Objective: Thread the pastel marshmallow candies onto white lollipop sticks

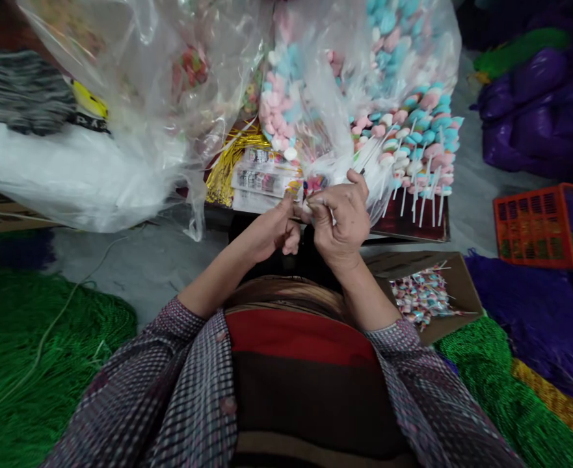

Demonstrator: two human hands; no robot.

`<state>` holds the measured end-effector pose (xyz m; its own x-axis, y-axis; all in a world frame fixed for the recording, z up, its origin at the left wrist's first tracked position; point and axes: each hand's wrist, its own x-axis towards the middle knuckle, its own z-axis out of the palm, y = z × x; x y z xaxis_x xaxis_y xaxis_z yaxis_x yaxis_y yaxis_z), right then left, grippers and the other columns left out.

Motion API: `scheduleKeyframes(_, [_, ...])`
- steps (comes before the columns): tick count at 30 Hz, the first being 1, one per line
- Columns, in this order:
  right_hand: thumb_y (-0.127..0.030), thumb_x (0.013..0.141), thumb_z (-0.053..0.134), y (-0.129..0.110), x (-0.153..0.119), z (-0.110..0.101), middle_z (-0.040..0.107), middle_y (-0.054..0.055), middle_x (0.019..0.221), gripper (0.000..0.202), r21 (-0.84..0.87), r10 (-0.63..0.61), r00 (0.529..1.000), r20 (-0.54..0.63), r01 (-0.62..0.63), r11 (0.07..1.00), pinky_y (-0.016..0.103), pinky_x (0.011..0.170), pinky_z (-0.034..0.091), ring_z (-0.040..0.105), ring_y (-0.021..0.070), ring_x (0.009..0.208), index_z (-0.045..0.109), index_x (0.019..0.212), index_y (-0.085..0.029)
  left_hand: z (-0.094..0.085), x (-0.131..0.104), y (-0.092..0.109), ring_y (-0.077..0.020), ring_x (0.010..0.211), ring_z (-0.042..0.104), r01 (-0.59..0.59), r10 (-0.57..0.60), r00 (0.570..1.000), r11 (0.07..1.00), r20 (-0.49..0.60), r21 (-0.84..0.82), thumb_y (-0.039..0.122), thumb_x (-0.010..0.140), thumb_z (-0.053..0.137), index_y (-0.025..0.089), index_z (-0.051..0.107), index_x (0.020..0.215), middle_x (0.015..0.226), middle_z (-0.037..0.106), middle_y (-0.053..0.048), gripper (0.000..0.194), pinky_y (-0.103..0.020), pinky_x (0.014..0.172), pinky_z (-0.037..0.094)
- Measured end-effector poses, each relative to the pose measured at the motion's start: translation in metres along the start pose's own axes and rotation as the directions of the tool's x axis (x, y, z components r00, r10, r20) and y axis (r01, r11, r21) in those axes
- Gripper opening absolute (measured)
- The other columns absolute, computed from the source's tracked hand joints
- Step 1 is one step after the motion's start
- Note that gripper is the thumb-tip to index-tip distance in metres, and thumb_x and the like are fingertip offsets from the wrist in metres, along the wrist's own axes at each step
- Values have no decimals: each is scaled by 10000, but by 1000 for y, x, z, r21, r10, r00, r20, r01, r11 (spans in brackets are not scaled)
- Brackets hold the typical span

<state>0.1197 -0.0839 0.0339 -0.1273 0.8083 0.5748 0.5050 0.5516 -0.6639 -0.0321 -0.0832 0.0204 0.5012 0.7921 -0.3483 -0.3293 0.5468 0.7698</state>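
Both my hands meet at the table's near edge. My left hand (277, 231) has its fingers curled, with thumb and forefinger closed at something small between the hands. My right hand (343, 221) pinches at the same spot; what lies between the fingertips is too small to make out. Just beyond them lie printed clear wrappers (261, 181) and gold twist ties (227, 172). To the right, pink, white and blue candies on white sticks (427, 143) are piled by a clear plastic bag (335, 123).
An open cardboard box (456, 279) of small wrapped lollipops stands at the right, below the dark table (410, 224). An orange crate (533, 224) is further right. Green strands (47, 344) cover the left floor. Another person's patterned sleeve (23, 88) shows upper left.
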Motion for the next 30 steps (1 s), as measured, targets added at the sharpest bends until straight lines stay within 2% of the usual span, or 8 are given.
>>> scheduleKeyframes(7, [-359,1004,580,-14,-22,3,682,-3,821,202,-29,-215,976,27,216,976,579,1201,394,688,213,936,727,872,-318,0,2,1,-86,620,621,-157,151,988,962,-42,-225,404,874,772,198,680,895,755,665,10,227,-178,554,488])
scheduleKeyframes(13, [-346,994,611,-6,-36,-4,703,11,856,187,114,79,994,-76,-71,991,504,1080,492,696,215,979,699,847,-272,7,-3,-2,-94,838,703,-438,421,884,898,-203,-47,270,790,855,268,661,1173,964,717,24,429,-221,812,574])
scheduleKeyframes(17, [-430,927,718,4,-39,-18,735,18,947,186,425,345,937,48,-332,842,385,936,562,701,190,969,709,861,-256,12,-8,-5,-150,1024,720,-550,565,823,816,-49,178,372,836,828,282,721,1149,1084,757,-7,343,-308,974,575])
scheduleKeyframes(20, [-512,877,760,9,-49,-34,708,-10,776,268,552,413,852,321,-523,649,328,694,573,662,160,686,701,866,-250,16,-13,1,-181,1023,736,-560,522,829,778,203,284,352,857,801,279,789,1069,1148,778,-49,224,-339,969,588])
scheduleKeyframes(22, [-529,856,776,11,-59,-49,638,-31,649,285,542,451,816,363,-578,610,297,547,504,572,140,532,694,855,-257,20,-11,5,-216,1107,736,-582,467,804,747,369,321,334,869,781,281,816,1027,1173,788,-75,170,-377,1030,567])
scheduleKeyframes(25, [-498,820,820,15,-71,-80,584,-31,611,237,466,537,838,97,-515,720,292,456,403,480,121,446,688,828,-302,16,-1,7,-239,1211,707,-607,451,789,676,418,417,353,867,775,285,811,1071,1211,789,-82,219,-411,1112,512])
scheduleKeyframes(28, [-554,885,728,16,-71,-118,677,40,741,234,238,566,821,-70,-538,809,371,579,514,650,205,622,674,841,-330,-8,19,7,-236,1133,702,-501,531,828,556,181,663,438,932,683,256,770,1122,1174,782,-79,277,-414,1074,515])
scheduleKeyframes(30, [-588,877,714,13,-66,-138,716,81,815,264,131,587,798,-138,-572,809,425,668,561,719,263,771,681,846,-328,-34,35,7,-258,1077,678,-370,613,788,402,54,838,460,958,636,230,762,974,1015,774,-79,262,-456,1097,473])
